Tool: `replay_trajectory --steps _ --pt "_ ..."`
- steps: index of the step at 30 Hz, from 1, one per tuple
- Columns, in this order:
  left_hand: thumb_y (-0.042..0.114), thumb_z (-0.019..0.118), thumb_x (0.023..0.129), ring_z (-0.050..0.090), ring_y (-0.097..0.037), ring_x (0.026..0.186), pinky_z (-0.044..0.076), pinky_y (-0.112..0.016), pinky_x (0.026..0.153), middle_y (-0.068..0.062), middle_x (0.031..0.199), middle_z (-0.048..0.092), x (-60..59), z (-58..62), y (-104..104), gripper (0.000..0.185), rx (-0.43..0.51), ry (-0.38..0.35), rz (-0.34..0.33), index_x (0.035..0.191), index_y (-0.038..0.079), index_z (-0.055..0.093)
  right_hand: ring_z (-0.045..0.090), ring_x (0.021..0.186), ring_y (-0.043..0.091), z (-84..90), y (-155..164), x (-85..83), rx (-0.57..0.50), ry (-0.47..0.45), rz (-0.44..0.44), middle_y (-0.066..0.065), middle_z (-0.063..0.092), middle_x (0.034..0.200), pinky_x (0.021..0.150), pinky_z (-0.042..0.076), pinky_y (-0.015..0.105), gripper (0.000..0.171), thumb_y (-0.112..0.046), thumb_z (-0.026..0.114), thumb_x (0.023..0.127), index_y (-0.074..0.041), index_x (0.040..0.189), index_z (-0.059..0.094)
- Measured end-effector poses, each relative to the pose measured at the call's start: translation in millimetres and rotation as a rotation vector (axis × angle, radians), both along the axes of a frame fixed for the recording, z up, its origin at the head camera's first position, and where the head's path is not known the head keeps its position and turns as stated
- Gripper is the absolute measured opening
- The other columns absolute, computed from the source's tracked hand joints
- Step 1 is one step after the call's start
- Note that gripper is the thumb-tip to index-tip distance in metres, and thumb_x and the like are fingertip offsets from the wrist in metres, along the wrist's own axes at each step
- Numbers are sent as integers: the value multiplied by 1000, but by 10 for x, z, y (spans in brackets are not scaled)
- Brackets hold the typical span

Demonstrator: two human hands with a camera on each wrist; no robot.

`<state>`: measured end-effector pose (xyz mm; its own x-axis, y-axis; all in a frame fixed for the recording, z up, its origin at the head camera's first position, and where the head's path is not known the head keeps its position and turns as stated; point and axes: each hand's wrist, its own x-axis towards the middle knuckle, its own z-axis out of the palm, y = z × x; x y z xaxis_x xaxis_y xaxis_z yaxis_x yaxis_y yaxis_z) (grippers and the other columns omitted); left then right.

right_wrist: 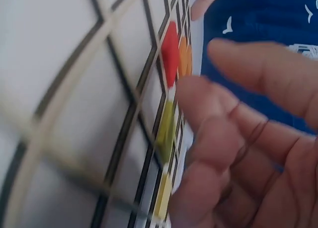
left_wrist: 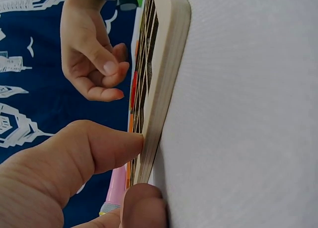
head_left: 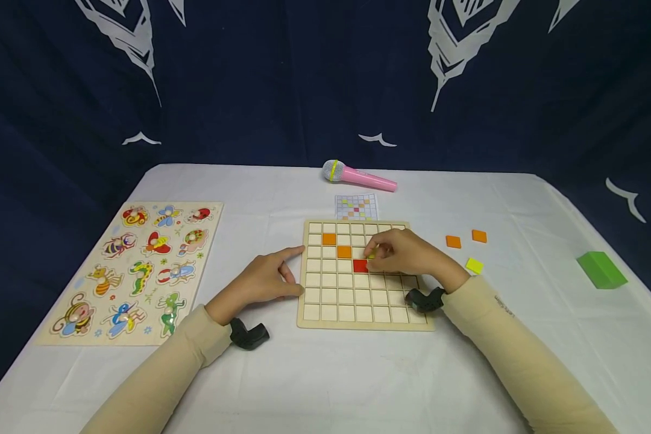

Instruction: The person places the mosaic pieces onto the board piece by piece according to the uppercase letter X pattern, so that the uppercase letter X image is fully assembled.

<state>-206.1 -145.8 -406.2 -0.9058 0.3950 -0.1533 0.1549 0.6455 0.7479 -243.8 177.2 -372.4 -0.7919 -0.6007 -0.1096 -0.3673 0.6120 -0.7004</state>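
From the head view we see our right hand [head_left: 404, 253] pinching a yellow tile [head_left: 372, 254] over the grid board [head_left: 358, 313]. Only the left wrist view shows our left hand [left_wrist: 74, 173], fingers relaxed, pressing the board's edge.

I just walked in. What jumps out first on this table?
The wooden grid board in the middle, where the right hand pinches a yellow tile beside a red tile, while the left hand steadies the board's left edge. Behind it lies a pink toy microphone; at the left, a colourful insect puzzle.

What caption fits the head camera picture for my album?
Right hand sets a yellow tile on the grid board.
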Motion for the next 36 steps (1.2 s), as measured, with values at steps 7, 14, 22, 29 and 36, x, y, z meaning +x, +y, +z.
replay_trajectory --steps 7,14,22,29,36 --pt "12 85 84 64 -15 58 45 -30 60 -3 85 70 13 13 -2 87 7 3 -5 161 1 47 49 66 12 -17 212 45 -63 43 18 -4 64 81 67 41 26 17 -9 79 98 -2 113 75" --pt "13 85 84 64 -14 59 46 -30 62 -3 86 70 19 18 -1 87 1 6 -9 162 1 47 52 70 13 3 466 154 -91 41 -59 -2 66 84 70 44 26 18 -8 80 97 -4 114 76" --pt "14 85 84 64 -13 59 46 -30 64 -1 85 70 14 15 -3 87 -11 9 -5 161 1 48 51 68 10 -7 792 245 -75 97 -122 -2 67 87 65 43 24 16 -6 79 97 -4 113 78" --pt "13 85 84 63 -14 59 46 -30 63 -2 85 70 8 7 -1 87 -8 8 -7 162 1 47 57 68 9 -38 1063 268 -102 117 -135 1 70 90 62 47 23 16 0 73 99 1 115 76" --pt "13 85 84 63 -13 59 46 -31 64 -2 85 70 14 14 0 87 -8 8 -7 162 1 47 52 62 8 -61 1344 258 -55 130 -157 -5 69 88 63 46 24 17 2 71 99 1 115 76"
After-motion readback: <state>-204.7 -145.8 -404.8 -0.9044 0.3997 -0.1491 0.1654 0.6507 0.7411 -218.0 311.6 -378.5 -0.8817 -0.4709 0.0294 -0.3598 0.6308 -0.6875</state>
